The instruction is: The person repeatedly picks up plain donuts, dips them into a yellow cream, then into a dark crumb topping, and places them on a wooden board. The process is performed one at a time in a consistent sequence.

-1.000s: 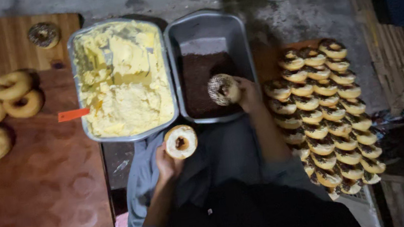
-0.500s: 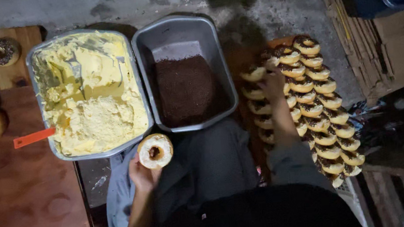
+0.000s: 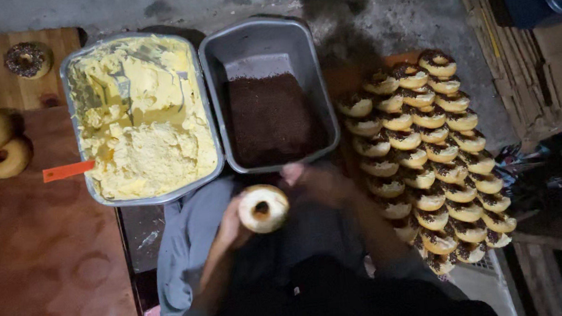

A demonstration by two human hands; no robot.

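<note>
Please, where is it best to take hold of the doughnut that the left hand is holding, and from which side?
Grip the doughnut by its plain outer rim, coming from the right, opposite the left hand. Its cream-coated face is turned up, so fingers there would probably smear it.

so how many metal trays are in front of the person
2. The tray of yellow cream is on the left; the tray of chocolate sprinkles sits right beside it. The left hand holds a doughnut just below them.

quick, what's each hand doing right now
Left hand: closed on a cream-topped doughnut.
Right hand: beside the doughnut, blurred; its grip cannot be told.
</note>
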